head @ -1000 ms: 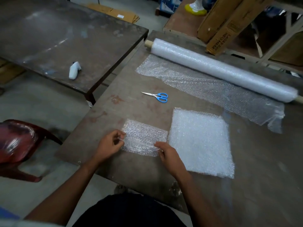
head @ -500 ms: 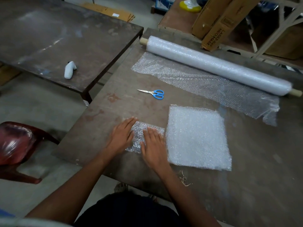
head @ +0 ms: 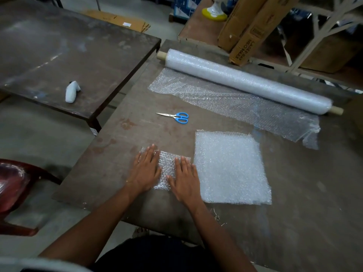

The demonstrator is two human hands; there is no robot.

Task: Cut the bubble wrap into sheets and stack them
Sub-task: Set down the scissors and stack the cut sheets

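Observation:
A small piece of bubble wrap (head: 167,167) lies near the front edge of the brown table (head: 127,138). My left hand (head: 146,169) and my right hand (head: 186,181) rest flat on it, palms down, fingers spread. Just to its right sits a square stack of cut bubble wrap sheets (head: 229,167). The long bubble wrap roll (head: 247,81) lies across the back of the table, with a loose length (head: 225,101) unrolled toward me. Blue-handled scissors (head: 175,116) lie shut between the roll and my hands.
A second dark table (head: 59,48) stands to the left with a white handheld object (head: 71,92) on it. A red chair (head: 13,185) is at the lower left. Cardboard boxes (head: 253,30) lean behind the roll.
My hands let go of the small piece's edges and now press flat on top of it. The piece looks narrower than a second ago.

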